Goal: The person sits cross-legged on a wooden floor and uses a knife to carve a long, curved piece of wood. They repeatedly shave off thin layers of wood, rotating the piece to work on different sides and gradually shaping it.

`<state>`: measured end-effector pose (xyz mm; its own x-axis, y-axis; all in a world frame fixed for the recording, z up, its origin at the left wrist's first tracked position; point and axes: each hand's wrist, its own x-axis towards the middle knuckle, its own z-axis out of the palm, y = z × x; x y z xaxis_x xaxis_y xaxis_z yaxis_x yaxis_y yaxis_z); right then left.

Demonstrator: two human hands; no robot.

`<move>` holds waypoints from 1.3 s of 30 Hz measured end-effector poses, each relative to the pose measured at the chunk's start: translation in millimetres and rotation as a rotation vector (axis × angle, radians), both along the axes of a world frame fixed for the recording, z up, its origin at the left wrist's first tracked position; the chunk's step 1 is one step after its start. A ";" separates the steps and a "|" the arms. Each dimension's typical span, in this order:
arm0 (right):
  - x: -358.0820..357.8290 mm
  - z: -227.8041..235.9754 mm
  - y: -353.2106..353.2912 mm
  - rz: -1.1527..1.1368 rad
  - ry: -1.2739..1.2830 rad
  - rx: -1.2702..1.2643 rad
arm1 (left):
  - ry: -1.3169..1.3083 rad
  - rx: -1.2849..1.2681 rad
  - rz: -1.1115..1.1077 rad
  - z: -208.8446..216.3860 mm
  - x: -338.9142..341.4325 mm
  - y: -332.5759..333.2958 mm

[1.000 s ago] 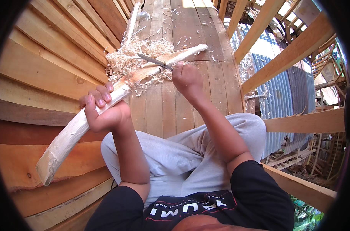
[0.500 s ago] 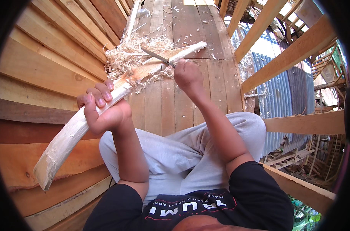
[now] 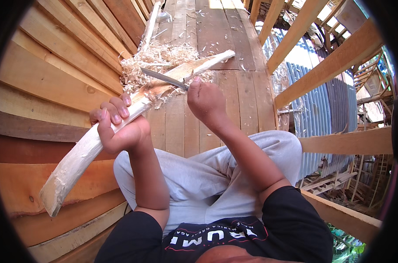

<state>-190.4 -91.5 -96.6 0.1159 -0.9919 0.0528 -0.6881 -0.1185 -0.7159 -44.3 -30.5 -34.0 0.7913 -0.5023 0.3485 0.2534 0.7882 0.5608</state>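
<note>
A long, pale, partly carved piece of wood (image 3: 78,155) slants from the lower left up to the right, its far end over the floorboards. My left hand (image 3: 122,125) is closed around its middle, fingers over the top and thumb along the near side. In my right hand (image 3: 206,101), closed in a fist, is a knife (image 3: 164,78); the handle is hidden in the fingers. Its long, narrow blade points left and lies across the carved stretch of the wood, beyond my left hand. Whether the edge touches the wood, I cannot tell.
Curled wood shavings (image 3: 159,57) heap on the plank floor (image 3: 247,101) beyond the wood. A plank wall (image 3: 41,83) stands close on the left. Wooden railing bars (image 3: 330,61) run along the right, with corrugated metal sheets (image 3: 310,105) outside. My crossed legs (image 3: 199,171) are below my hands.
My right hand has drawn the knife nearer and to the left along the wood. My left hand keeps its hold, and the wood has barely shifted.
</note>
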 end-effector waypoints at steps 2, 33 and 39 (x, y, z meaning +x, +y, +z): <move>-42.2 -51.9 -56.4 -0.233 -0.056 0.015 | -0.034 -0.016 -0.048 6.7 -12.8 -2.5; -10.1 -31.7 -22.8 -0.122 -0.104 0.011 | 0.117 0.057 0.065 6.0 -4.6 -9.3; -35.4 -36.0 -50.0 -0.213 -0.116 0.056 | 0.078 0.031 0.054 8.5 -14.7 -6.9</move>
